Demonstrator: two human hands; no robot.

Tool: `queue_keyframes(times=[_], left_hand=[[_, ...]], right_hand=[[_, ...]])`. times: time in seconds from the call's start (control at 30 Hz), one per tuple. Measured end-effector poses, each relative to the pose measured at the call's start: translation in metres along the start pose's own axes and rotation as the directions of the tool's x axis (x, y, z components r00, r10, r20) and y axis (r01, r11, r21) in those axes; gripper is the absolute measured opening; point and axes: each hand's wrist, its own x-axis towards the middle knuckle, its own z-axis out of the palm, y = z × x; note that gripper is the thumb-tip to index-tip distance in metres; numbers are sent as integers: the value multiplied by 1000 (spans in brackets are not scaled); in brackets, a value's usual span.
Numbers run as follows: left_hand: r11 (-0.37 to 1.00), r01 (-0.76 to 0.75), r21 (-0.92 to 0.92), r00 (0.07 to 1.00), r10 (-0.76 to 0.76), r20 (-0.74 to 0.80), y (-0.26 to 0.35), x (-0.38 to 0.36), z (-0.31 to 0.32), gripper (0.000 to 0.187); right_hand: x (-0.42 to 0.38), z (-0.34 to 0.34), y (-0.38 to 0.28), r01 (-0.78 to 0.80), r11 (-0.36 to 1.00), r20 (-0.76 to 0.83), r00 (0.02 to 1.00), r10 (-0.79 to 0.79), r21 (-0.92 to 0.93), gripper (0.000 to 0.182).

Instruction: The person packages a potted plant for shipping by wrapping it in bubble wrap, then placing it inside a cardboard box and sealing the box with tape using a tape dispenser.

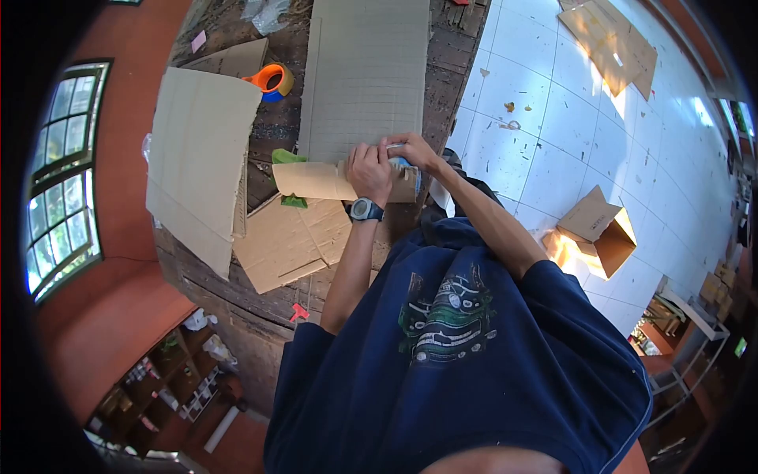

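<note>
My left hand, with a watch on its wrist, is closed on a narrow folded piece of cardboard at the near end of a long cardboard sheet. Close beside it, my right hand has its fingers bent in a pinch at the cardboard's right end. What those fingers grip is hidden. Below them shows a small blue printed patch. Green leaf-like pieces stick out around the folded cardboard's left end.
An orange and blue tape dispenser lies on the dark wooden table. Large cardboard is at the left, a flat piece nearer me, and a red object by the edge. An open box stands on the tiled floor.
</note>
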Motion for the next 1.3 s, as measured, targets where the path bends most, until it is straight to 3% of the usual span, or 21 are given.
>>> queue_keyframes(times=[0.13,0.23,0.27,0.47,0.57,0.63,0.7,0.83,1.03,1.07,1.17,1.27,1.3], left_hand=[[987,25,-156,993,-42,-109,-2,5,13,36],[987,148,-57,979,-138,150,-3,4,9,38],[987,145,-73,982,-134,135,-4,7,10,38],[984,131,-121,985,-115,132,-5,9,10,39],[974,197,-107,970,-177,169,-2,11,12,36],[962,267,-48,941,-250,227,-2,14,16,28],[910,390,-140,911,-359,204,6,12,11,19],[895,424,-139,894,-389,222,18,6,8,19],[872,366,-324,924,-300,237,47,15,29,16],[862,387,-327,899,-274,340,54,24,26,20],[798,291,-528,937,-128,324,55,43,40,37],[744,373,-555,850,-33,526,50,71,42,72],[808,328,-490,863,-46,503,55,80,44,81]], right_hand=[[-1,-1,5,-1,999,-41,999,2,35,41],[-1,-5,3,58,998,-7,998,-58,27,39],[1,-8,3,-20,1000,-5,1000,20,-20,38],[-49,-16,-29,136,967,-212,973,-89,218,54],[-76,7,-26,283,921,-319,876,-361,-266,60],[-73,19,-25,301,949,-403,860,-311,-90,54],[-56,20,-23,319,947,-462,845,-268,35,50],[-54,-1,-24,332,943,-349,888,-300,32,40],[-41,-62,-24,300,954,-218,933,-287,25,37],[-37,-76,-27,286,958,-196,942,-274,34,37],[-9,-124,-26,322,947,-103,942,-318,19,38],[17,-151,-42,316,949,-25,948,-316,-7,36],[29,-160,-49,305,952,-4,952,-305,-16,36]])
